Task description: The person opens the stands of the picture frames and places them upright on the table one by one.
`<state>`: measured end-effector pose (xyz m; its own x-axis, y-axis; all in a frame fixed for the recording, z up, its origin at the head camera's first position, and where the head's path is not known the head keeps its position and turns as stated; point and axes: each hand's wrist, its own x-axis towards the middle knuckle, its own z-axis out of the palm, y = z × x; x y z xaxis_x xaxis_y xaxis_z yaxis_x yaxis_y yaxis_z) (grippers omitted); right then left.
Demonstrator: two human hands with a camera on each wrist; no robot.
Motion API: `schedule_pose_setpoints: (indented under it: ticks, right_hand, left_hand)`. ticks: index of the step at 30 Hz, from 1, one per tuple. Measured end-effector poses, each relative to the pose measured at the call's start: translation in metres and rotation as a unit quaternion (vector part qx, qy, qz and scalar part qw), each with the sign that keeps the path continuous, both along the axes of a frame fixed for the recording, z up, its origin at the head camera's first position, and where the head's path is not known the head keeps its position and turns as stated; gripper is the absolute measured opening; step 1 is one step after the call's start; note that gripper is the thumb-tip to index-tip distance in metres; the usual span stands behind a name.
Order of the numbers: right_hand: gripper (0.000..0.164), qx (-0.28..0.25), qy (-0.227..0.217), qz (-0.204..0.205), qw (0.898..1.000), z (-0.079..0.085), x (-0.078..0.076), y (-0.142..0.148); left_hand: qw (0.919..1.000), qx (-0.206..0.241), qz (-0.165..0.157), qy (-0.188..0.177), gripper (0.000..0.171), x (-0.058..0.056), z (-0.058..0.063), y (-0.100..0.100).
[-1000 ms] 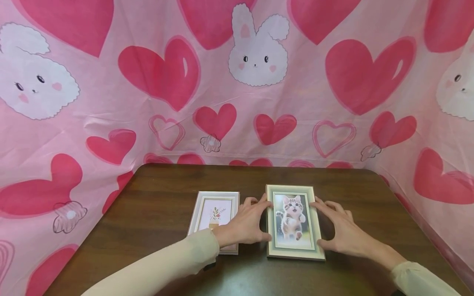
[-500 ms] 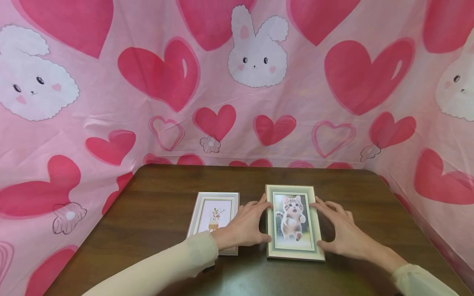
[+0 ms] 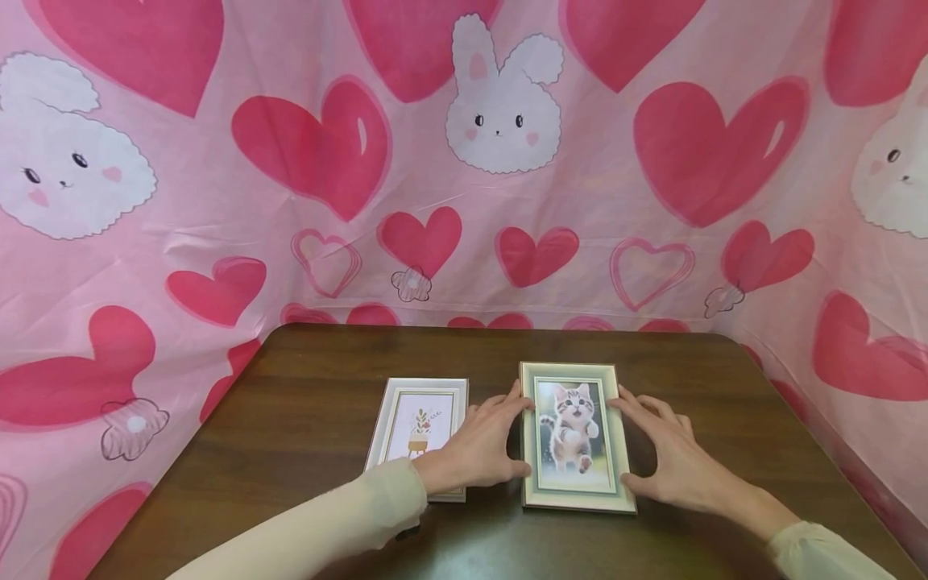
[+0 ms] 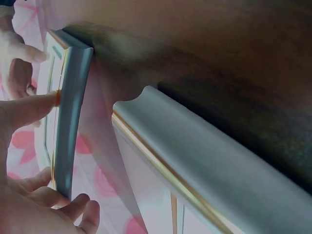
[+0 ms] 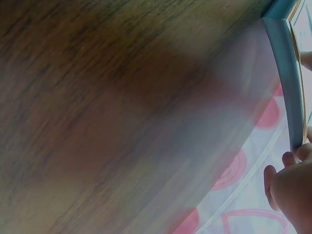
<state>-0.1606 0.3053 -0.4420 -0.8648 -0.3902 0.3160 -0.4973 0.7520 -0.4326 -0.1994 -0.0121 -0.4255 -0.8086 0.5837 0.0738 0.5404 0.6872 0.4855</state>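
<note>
A cream picture frame with a kitten photo (image 3: pixel 573 427) lies face up on the dark table. My left hand (image 3: pixel 486 443) holds its left edge, with thumb and index fingertips on the rim and the other fingers along the side. On the opposite edge, my right hand (image 3: pixel 674 463) holds it in a similar way. A smaller white picture frame with a potted-plant picture (image 3: pixel 424 407) lies to the left, partly hidden under my left forearm. The left wrist view shows the thumb against the kitten frame (image 4: pixel 73 112); only its side (image 5: pixel 287 78) shows in the right wrist view.
The wood-grain table (image 3: pixel 333 346) extends around both frames, its far edge meeting a pink curtain (image 3: pixel 428 177) printed with hearts and rabbits. The curtain also surrounds the left and right sides. In the left wrist view, the plant frame's edge (image 4: pixel 204 146) stands near my hand.
Neither hand nor the kitten frame visibly moves. Only a slight tilt of the head view shifts the scene.
</note>
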Motion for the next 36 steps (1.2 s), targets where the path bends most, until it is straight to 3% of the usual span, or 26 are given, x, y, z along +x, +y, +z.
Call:
schedule_pose_setpoints:
  ticks: [17,36]
  right_hand:
    - [0.106,0.002,0.026,0.0,1.0,-0.0042,0.0016,-0.0008]
    - [0.108,-0.004,0.038,0.001,0.999,-0.004,0.005,-0.001]
  left_hand:
    - [0.9996,0.016,-0.001,0.025,0.084,0.0033,-0.0024,-0.0004]
    - [0.9992,0.032,-0.007,0.023,0.084,0.0067,0.0002,-0.001]
